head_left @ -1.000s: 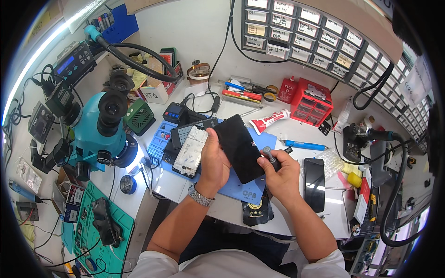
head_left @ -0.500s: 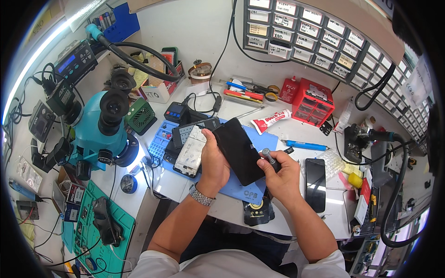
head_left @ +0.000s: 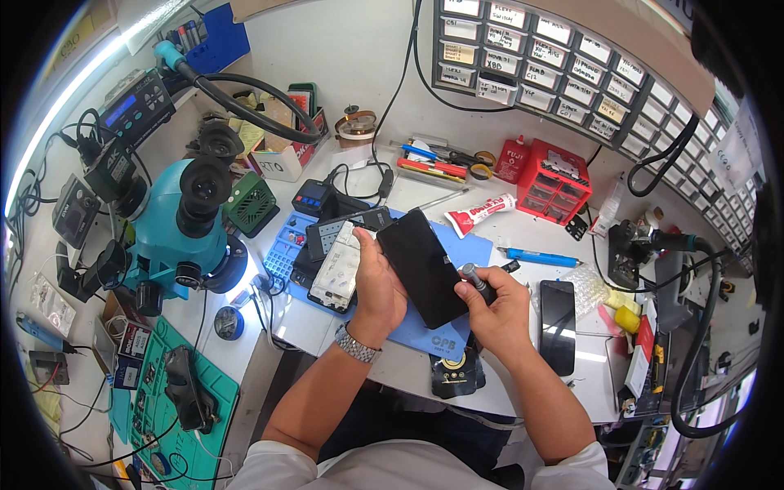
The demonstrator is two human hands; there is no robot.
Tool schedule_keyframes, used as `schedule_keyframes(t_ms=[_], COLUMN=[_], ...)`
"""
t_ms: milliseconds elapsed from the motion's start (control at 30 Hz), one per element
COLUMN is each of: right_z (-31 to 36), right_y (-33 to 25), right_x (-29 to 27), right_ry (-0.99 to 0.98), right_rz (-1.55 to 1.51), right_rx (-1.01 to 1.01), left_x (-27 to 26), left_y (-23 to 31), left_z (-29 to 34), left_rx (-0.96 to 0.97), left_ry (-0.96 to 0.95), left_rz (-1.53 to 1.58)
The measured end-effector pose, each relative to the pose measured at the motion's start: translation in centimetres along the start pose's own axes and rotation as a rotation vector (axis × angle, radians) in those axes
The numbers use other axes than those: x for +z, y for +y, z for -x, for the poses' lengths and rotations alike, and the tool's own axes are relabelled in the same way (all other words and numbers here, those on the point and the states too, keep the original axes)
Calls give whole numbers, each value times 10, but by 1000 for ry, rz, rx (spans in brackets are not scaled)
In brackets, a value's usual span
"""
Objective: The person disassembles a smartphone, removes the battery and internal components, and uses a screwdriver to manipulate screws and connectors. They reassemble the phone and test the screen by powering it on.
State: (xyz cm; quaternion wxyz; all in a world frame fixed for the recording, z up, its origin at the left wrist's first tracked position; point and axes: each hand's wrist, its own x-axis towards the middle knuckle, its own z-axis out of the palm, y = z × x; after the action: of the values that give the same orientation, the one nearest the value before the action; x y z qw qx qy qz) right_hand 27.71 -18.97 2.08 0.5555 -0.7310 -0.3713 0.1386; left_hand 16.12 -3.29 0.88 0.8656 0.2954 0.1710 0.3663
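My left hand [head_left: 378, 287], with a metal-band watch on the wrist, is closed around the left edge of a black smartphone [head_left: 420, 265], whose dark glossy face is up and tilted. At the phone's lower right edge, my right hand [head_left: 500, 306] grips a short grey cylindrical tool [head_left: 472, 276] with a round knob end; its far tip is hidden. Beneath the phone lies a blue work mat [head_left: 482, 253]. Close to my left hand, an opened phone body with a silvery white inner face [head_left: 335, 265] rests on the mat.
To the left stand a teal microscope [head_left: 175, 216] and a green repair mat [head_left: 233, 404]. A second dark phone [head_left: 557, 327] lies right of my right hand. Behind are a blue pen-like tool [head_left: 539, 257], a red-and-white tube [head_left: 482, 214] and a red drawer box [head_left: 555, 184].
Both hands keep the same hold on the phone and the grey tool. The whole view has shifted very slightly.
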Motion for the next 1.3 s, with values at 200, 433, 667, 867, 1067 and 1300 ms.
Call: schedule_keyframes(t_ms=[200,433,667,867,1067,1300], right_z=[-1,2,-1,-8,-14,-15], right_y=[6,-1,8,9,6,12], right_x=[0,2,2,-2,-10,-2], right_ry=[41,-12,6,219,292,306], right_rz=[-26,-401,-306,-40,-332,-565], right_rx=[3,49,37,-370,-266,-427], left_x=[2,-9,-11,-5,-7,4], left_y=[1,-8,7,3,-4,-6], left_z=[-3,-1,3,2,5,8], left_rx=[-10,-1,-167,-188,-264,-339], left_ry=[-146,-148,-152,-266,-326,-327], left_rz=[-13,-10,397,421,246,-7])
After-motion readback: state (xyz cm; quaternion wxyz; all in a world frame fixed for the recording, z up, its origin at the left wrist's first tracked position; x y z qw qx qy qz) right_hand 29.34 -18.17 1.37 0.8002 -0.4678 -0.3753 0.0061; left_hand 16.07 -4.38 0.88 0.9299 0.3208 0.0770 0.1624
